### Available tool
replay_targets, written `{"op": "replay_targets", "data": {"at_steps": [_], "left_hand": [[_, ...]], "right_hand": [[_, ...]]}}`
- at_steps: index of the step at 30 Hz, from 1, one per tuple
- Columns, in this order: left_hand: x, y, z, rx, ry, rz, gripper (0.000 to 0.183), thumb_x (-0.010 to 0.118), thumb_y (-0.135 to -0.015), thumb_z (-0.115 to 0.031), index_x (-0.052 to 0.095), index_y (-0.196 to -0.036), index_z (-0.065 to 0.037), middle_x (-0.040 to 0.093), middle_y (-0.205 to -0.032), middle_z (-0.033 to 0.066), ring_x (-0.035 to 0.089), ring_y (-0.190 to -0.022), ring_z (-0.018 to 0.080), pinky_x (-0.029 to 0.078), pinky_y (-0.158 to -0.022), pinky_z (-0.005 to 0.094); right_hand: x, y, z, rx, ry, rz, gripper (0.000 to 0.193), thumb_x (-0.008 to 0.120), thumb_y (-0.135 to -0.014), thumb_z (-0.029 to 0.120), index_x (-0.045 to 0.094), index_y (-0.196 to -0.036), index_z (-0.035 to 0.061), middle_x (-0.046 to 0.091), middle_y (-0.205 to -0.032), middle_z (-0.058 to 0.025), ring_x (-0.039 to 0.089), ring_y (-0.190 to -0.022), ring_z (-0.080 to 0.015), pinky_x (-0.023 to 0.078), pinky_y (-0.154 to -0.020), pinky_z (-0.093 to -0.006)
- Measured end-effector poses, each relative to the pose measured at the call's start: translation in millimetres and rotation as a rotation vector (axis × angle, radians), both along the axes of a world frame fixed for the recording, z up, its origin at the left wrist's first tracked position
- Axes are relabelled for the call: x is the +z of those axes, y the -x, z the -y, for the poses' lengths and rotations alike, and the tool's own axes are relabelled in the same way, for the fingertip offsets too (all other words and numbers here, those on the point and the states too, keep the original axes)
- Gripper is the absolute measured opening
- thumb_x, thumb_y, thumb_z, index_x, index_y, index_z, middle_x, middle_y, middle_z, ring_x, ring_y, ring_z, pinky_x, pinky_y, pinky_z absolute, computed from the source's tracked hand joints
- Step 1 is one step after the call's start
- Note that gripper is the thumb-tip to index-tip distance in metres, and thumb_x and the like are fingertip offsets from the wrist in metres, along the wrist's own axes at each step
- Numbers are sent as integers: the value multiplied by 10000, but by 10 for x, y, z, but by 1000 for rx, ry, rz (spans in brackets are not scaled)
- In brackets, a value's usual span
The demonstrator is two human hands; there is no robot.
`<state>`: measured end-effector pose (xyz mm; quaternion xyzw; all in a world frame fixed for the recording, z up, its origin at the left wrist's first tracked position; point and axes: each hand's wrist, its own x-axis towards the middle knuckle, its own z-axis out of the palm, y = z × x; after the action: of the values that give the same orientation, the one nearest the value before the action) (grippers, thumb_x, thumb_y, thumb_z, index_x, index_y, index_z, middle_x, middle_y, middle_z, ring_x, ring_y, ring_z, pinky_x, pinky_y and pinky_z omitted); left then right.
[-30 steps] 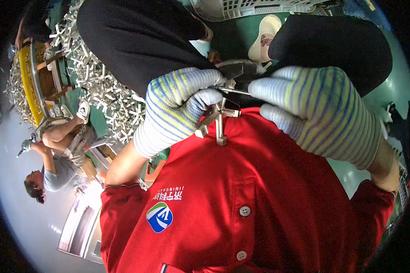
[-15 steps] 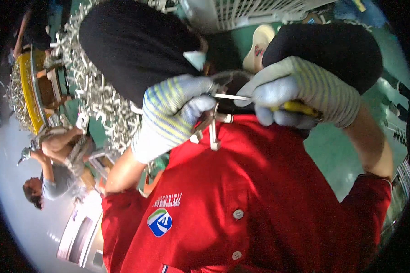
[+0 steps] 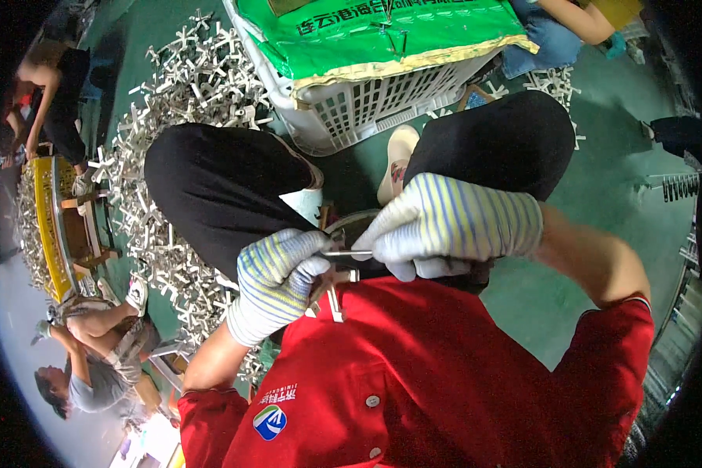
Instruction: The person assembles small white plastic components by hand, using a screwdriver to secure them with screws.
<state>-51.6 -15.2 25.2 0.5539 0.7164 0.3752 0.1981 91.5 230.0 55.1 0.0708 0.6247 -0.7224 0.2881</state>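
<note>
My left hand, in a striped knit glove, is closed on a pale, branched metal part whose prongs stick out below the fingers. My right hand, gloved alike, grips a hand tool with a slim metal shaft. That shaft spans the gap between both hands, its tip meeting the left fingers. The tool's handle is hidden inside the right glove now. Both hands are close in front of my red shirt, near my knees. The exact contact between tool and part is covered by the left fingers.
A heap of similar branched parts spreads over the green floor on the left. Ahead stands a white plastic crate topped by a green sack. Leftward are a yellow-edged bin and a seated co-worker; other people work farther off.
The view has tilted forward, bringing the crate and green sack into sight. My right hand has turned, showing its back and hiding the tool's yellow handle. Both hands keep their grips.
</note>
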Motion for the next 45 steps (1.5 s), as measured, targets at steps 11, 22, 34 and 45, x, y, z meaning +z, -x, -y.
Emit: {"op": "replay_targets", "data": {"at_steps": [11, 22, 34, 45], "left_hand": [[-173, 194, -177, 376, -33, 575, 217, 686, -988, -112, 710, -1165, 12, 752, -1026, 69, 693, -846, 112, 566, -799, 269], [-179, 8, -66, 337, -53, 765, 217, 699, -974, -133, 704, -1141, 5, 747, -989, 58, 693, -885, 132, 551, -832, 278], [-79, 125, -133, 79, 111, 871, 472, 738, -968, -303, 647, -1333, -18, 693, -1053, 42, 649, -997, 114, 526, -909, 294], [-139, 126, -193, 235, 152, 728, 591, 769, -870, -568, 714, -1007, 5, 717, -892, 47, 658, -726, 88, 534, -672, 247]], "right_hand": [[-84, -85, -10, -647, 129, -8, 422, 662, -970, 373, 699, -1183, 11, 634, -797, -17, 506, -537, -53, 403, -491, -203], [-655, -150, 673, -866, 199, 140, 297, 670, -1009, 253, 689, -1178, 10, 582, -720, 34, 495, -576, -59, 383, -540, -201], [-809, -144, 523, -654, 264, 8, 209, 683, -984, 195, 683, -1115, 33, 626, -778, 27, 520, -575, -36, 414, -523, -190], [-570, 229, -89, -701, -723, -397, 258, 686, -977, 263, 744, -1035, 18, 721, -802, -65, 673, -726, -127, 552, -692, -295]]}}
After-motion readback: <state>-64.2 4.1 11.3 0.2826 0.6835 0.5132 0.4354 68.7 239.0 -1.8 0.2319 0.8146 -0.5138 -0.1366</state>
